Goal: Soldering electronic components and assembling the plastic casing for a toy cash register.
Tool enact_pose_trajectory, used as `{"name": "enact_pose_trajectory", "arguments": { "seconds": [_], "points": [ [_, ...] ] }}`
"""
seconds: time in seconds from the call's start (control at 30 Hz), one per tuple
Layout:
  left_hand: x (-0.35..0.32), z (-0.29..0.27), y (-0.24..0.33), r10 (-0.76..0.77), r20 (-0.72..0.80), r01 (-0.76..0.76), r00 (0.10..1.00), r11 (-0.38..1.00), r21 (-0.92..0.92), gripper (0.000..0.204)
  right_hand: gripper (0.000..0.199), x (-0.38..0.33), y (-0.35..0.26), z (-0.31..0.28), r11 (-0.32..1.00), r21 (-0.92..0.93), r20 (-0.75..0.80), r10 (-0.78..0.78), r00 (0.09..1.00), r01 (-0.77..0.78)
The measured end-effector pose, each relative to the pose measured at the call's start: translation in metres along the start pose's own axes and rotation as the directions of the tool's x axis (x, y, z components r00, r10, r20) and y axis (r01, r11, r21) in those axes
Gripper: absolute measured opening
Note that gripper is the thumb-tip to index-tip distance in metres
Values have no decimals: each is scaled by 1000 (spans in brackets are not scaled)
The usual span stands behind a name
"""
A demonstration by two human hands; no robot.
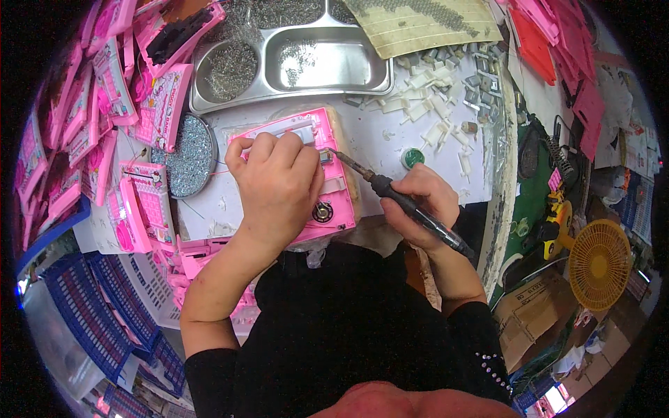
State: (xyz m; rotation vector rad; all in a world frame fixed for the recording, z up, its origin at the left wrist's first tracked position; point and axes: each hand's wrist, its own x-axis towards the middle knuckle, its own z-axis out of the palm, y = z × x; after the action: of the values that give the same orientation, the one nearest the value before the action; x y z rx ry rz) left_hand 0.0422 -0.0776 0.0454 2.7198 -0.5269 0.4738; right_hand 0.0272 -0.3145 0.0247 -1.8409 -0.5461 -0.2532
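Observation:
A pink plastic toy housing (334,202) lies open-side up on the white bench in front of me, with a small round speaker (322,212) set in it. My left hand (277,184) rests on top of the housing, fingers curled, pressing a small part down at its upper right. My right hand (421,205) grips a black soldering iron (397,198) like a pen. Its metal tip (334,153) touches the housing just beside my left fingertips.
A steel compartment tray (327,87) with small screws sits behind the housing. A round dish of screws (187,157) is at the left. Stacks of pink toy shells (104,139) fill the left side. White plastic clips (435,104), a green pot (412,158), a yellow fan (599,265).

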Motion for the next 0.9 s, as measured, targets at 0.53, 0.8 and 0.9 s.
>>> {"name": "enact_pose_trajectory", "arguments": {
  "seconds": [0.53,0.8,0.9],
  "points": [
    [0,0,0,21,13,-22,1000,999,36,12,23,15,-3,-9,999,-17,131,-48,990,50],
    [-1,0,-1,18,7,-19,1000,1000,16,10,29,14,-1,-12,993,-21,78,-113,991,115],
    [-1,1,-1,22,5,-22,1000,1000,21,10,29,14,-2,-13,994,-13,88,-109,990,111]
  ]
}}
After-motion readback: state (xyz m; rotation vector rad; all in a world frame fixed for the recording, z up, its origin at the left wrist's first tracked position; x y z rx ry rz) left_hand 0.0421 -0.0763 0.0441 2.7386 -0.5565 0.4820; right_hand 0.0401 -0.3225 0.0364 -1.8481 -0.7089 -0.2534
